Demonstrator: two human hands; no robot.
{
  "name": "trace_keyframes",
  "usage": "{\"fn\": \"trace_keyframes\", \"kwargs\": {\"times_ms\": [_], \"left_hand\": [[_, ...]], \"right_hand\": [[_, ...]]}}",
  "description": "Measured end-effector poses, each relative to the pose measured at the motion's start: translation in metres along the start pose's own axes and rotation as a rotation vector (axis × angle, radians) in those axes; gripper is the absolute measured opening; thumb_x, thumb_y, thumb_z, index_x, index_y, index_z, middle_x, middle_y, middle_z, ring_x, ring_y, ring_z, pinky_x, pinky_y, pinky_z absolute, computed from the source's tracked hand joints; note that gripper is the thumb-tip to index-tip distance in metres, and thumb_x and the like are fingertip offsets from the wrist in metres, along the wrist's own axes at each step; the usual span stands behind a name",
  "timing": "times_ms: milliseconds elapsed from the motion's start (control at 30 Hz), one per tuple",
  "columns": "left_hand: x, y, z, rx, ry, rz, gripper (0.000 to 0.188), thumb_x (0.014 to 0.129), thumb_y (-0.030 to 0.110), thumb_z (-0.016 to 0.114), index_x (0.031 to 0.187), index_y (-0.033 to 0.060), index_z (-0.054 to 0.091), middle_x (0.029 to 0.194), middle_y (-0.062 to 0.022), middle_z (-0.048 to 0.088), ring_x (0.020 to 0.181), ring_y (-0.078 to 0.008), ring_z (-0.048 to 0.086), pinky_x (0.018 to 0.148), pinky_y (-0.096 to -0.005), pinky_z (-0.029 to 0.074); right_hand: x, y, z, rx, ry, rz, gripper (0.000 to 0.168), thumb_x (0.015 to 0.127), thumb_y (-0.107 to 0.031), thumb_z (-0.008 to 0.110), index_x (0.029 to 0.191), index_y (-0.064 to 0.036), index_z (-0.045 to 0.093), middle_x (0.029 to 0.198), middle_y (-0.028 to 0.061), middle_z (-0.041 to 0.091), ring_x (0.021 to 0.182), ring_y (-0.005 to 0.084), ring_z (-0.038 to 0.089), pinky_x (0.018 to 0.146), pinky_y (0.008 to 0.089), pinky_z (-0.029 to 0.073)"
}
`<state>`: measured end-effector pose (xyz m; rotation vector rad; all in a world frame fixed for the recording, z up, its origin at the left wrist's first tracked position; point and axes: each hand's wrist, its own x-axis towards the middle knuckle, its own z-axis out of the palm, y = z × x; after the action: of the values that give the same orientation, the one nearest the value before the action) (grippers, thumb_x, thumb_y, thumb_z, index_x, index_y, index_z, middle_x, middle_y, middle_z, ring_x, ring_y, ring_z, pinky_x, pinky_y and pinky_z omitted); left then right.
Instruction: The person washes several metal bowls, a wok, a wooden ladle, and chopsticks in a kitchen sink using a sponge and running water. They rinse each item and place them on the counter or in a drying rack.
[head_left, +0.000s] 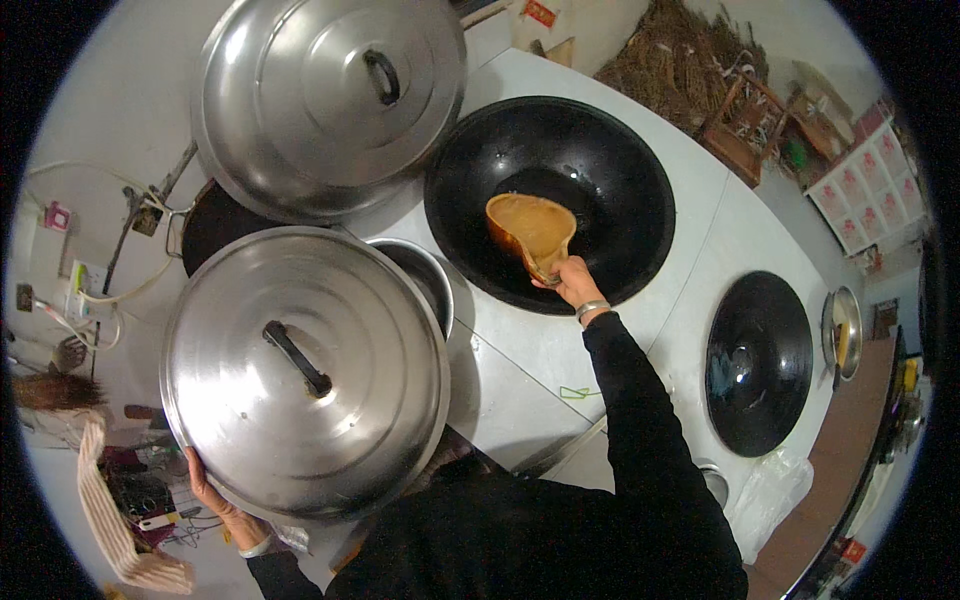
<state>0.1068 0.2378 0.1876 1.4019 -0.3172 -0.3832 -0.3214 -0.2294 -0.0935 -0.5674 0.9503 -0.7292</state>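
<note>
My right hand (571, 283) grips the narrow end of a gourd ladle (531, 225), its hollow side up, over a large black wok (630, 187) set in the white tiled stove top. Whether the ladle holds liquid I cannot tell. At the lower left my left hand (214, 495) holds the rim of a big round metal lid (360, 405), its fingers partly hidden behind it. Under that lid's right edge shows part of a metal pot (448, 300). A second large metal lid (322, 112) with a black handle leans over the wok's upper left.
Another black wok (759, 364) sits at the right, beside a clear plastic bag (776, 495) and a metal bowl (847, 334). A dark pan (217, 232) lies partly under the lids. Brushwood (675, 67) and a wooden chair (746, 124) stand beyond the stove.
</note>
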Motion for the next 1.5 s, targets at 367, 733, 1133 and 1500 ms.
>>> {"fn": "trace_keyframes", "kwargs": {"times_ms": [367,733,1133,1500], "left_hand": [[0.001,0.024,0.053,-0.051,0.028,-0.148,0.053,0.094,0.035,0.044,0.134,-0.0002,0.043,0.134,-0.0132,0.046,0.114,-0.0242,0.051,0.097,-0.0363,0.039],[0.039,0.016,0.061,0.100,-0.167,-0.016,0.049,0.097,0.031,0.041,0.133,-0.0015,0.044,0.132,-0.0134,0.047,0.114,-0.0212,0.048,0.099,-0.0333,0.036],[0.021,0.034,0.094,0.013,-0.216,-0.050,0.053,0.094,0.035,0.049,0.129,-0.0044,0.047,0.129,-0.0143,0.049,0.111,-0.0212,0.051,0.095,-0.0324,0.040],[0.049,0.011,0.051,0.275,-0.199,0.230,0.043,0.097,0.025,0.037,0.130,0.0001,0.048,0.131,-0.0152,0.048,0.115,-0.0227,0.049,0.101,-0.0339,0.036]], "right_hand": [[-0.147,-0.017,-0.006,-0.099,0.101,-0.432,0.033,0.083,-0.002,0.049,0.115,0.005,0.054,0.111,0.0082,0.060,0.100,0.0160,0.054,0.090,0.0301,0.042],[-0.322,-0.040,-0.064,0.181,0.349,-0.705,0.043,0.081,-0.003,0.039,0.121,0.011,0.045,0.113,0.0223,0.057,0.095,0.0321,0.062,0.080,0.0403,0.054],[-0.345,-0.007,-0.131,0.912,0.366,-0.889,0.038,0.093,-0.014,0.039,0.122,0.010,0.043,0.115,0.0232,0.055,0.100,0.0331,0.059,0.087,0.0369,0.049],[-0.322,-0.013,-0.103,0.845,0.369,-0.884,0.032,0.091,-0.014,0.046,0.118,0.003,0.049,0.110,0.0199,0.055,0.073,0.0203,0.058,0.053,0.0248,0.048]]}}
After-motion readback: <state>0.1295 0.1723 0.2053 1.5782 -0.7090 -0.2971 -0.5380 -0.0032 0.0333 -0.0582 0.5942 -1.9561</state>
